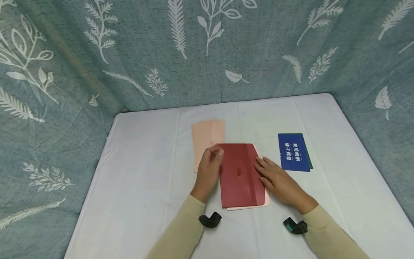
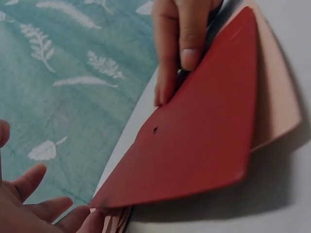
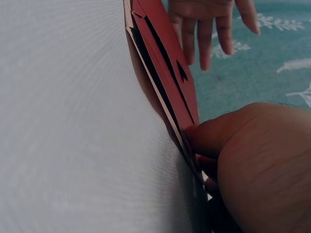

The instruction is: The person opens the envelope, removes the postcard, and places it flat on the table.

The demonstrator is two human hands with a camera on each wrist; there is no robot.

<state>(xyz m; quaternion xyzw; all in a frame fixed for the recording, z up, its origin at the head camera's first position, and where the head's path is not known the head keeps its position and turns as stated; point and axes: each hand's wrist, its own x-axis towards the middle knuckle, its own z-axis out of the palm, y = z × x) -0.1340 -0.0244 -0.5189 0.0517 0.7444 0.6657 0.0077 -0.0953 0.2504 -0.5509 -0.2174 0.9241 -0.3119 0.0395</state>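
A red envelope (image 1: 239, 180) with a small half-round notch stands on the white table between my hands, a peach envelope (image 1: 267, 198) showing behind its right and lower edges. In the left wrist view the red envelope (image 2: 209, 121) looks tilted. My left hand (image 1: 210, 171) is at its upper left edge; both wrist views show its fingers loosely spread, the lowest fingertips touching the corner. The right hand (image 1: 279, 181) pinches the right edge. Seen from the right wrist, narrow slits run along the red envelope (image 3: 165, 63) beside my right hand (image 3: 262, 165).
Several peach envelopes (image 1: 207, 131) lie farther back, partly behind the left hand. To the right a blue card (image 1: 293, 153) with white characters lies over a green one (image 1: 310, 162). Leaf-patterned green curtains (image 1: 223, 72) surround the white-covered table (image 1: 142, 172).
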